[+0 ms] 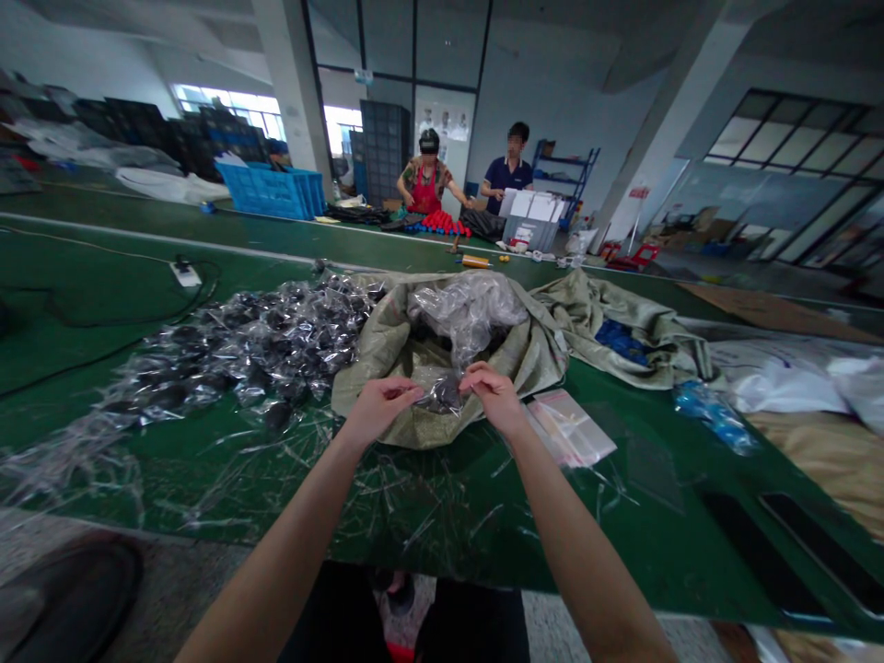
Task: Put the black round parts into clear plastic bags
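Observation:
Between my two hands is a clear plastic bag (440, 394) with a dark roundish item in it. The fingers of my left hand (382, 405) pinch its left end, and those of my right hand (492, 391) pinch its right end. Both hands are over the front rim of an open olive woven sack (383, 345). More crumpled clear plastic (476, 308) fills the sack's mouth. To the left lies a big heap of dark items in clear bags (255, 345). A stack of flat clear bags (570, 428) lies to the right of my right hand.
Thin plastic strips (414, 516) litter the front of the green table (497, 552). Two dark flat slabs (766, 552) lie at right, near blue wrapped items (715, 414) and a second woven sack (622, 322). A power strip (185, 273) sits at left. Two people work across the table.

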`<state>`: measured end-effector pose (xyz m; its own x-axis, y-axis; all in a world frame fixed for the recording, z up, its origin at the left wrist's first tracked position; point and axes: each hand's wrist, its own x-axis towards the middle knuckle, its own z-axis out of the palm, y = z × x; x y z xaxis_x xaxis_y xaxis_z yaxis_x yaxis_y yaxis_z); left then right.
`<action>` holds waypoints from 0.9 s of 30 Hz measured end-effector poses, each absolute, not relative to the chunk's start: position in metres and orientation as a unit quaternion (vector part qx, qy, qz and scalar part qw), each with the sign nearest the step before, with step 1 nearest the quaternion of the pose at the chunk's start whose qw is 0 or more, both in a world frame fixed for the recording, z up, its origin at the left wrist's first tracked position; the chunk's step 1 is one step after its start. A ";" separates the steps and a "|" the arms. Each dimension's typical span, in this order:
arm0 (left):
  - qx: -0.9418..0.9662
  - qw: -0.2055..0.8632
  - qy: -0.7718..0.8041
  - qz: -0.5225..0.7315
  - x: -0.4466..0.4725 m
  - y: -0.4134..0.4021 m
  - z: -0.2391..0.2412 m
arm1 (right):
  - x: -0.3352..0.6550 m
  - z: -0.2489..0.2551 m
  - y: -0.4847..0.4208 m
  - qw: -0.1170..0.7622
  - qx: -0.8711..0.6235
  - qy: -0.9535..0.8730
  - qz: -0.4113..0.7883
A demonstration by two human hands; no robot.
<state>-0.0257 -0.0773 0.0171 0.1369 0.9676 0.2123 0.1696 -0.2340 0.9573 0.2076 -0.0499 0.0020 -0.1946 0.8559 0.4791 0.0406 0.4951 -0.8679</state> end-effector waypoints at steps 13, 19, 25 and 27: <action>0.559 0.479 0.418 0.532 -0.020 -0.077 0.015 | 0.210 0.017 -0.057 0.532 -0.306 -0.716 0.332; 0.620 0.398 0.413 0.536 -0.024 -0.079 0.016 | 0.210 0.026 -0.060 0.518 -0.295 -0.743 0.303; 0.565 0.505 0.400 0.516 -0.026 -0.084 0.020 | 0.210 0.035 -0.063 0.501 -0.296 -0.765 0.277; 0.545 0.522 0.386 0.531 -0.026 -0.087 0.023 | 0.209 0.038 -0.064 0.496 -0.296 -0.770 0.270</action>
